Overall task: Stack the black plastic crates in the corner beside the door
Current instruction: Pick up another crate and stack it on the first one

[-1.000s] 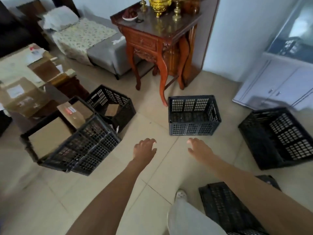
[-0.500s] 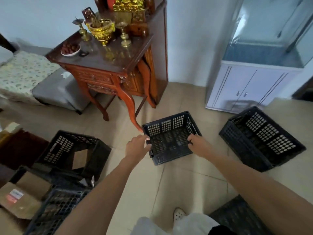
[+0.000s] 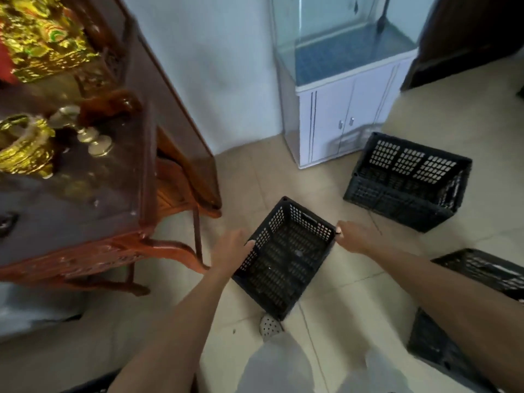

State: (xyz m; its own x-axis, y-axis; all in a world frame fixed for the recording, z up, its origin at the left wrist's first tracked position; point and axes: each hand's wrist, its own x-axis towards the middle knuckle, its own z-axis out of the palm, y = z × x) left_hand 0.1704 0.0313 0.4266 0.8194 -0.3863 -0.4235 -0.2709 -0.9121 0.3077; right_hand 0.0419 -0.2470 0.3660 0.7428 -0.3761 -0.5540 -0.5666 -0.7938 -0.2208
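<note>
I hold a black plastic crate [image 3: 286, 259] off the floor, tilted, in the middle of the view. My left hand [image 3: 231, 251] grips its left rim and my right hand [image 3: 354, 236] grips its right rim. A second black crate [image 3: 408, 182] lies on the tiled floor to the right, tipped with its opening toward me. A third black crate [image 3: 479, 273] shows at the right edge, partly hidden by my right forearm. A dark door [image 3: 465, 32] stands at the top right.
A carved wooden altar table [image 3: 93, 199] with brass ornaments fills the left side, close to my left arm. A white cabinet [image 3: 337, 120] carrying a glass tank stands against the wall ahead. Between the two lies bare tiled floor [image 3: 246, 171].
My hands reached out, took hold of the crate's rims and lifted it. The view has swung right, toward the white cabinet and the door; the crates with cardboard boxes have left the view.
</note>
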